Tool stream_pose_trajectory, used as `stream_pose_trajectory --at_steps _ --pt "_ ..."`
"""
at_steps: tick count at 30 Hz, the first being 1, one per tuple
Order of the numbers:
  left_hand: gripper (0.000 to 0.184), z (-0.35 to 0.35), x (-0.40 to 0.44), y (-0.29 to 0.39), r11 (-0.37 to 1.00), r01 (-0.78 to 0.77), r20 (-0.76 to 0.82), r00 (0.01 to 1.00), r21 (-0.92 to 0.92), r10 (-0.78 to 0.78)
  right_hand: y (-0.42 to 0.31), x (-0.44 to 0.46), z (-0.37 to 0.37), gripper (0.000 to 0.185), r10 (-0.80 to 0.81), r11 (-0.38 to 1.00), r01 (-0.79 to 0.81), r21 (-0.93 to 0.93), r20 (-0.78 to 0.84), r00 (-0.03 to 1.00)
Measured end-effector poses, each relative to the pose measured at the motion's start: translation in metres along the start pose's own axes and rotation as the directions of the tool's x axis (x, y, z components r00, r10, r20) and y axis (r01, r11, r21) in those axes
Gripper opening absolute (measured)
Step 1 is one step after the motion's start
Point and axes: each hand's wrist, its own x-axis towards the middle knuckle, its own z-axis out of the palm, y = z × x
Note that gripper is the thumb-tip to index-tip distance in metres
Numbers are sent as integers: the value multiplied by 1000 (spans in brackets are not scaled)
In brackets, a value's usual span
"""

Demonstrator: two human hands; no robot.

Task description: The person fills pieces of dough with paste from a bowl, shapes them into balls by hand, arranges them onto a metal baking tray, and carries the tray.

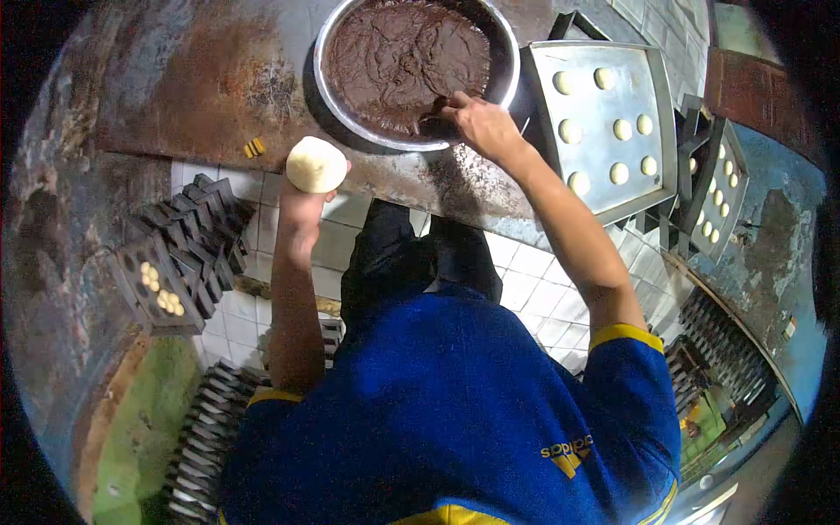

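My left hand [302, 203] is closed around a pale, rounded piece of dough [317, 164], held just off the table's front edge. The dough hides most of the fingers. To its right, a round metal bowl [325, 92] holds thick dark-brown chocolate paste [402, 57]. At the bowl's near right side, my right hand [481, 124] reaches over the rim with curled fingers. Its fingertips are in the paste, pinching some of it. Beside this hand lies a metal baking tray [595, 105] with several small dough balls [570, 131] spaced apart on it.
More trays with dough balls [719, 197] stand at the far right. On the left, a tray [157, 293] of dough balls sits near a stack of dark metal pans [197, 232]. A small yellow-and-black item [254, 148] lies on the worn table [175, 96]. White tiles [525, 280] cover the floor.
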Motion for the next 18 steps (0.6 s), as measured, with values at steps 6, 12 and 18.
stream_pose_trajectory --at_steps 6,12,18 --pt "37 -1 -16 19 962 177 51 984 -209 -170 8 17 -23 35 14 997 15 -81 339 941" --pt "40 -5 -12 15 991 133 20 991 26 -133 30 27 -8 39 -119 941 62 332 156 980" --pt "53 11 -15 33 950 -70 25 998 304 66 7 22 7 39 -7 1000 6 3 269 963"
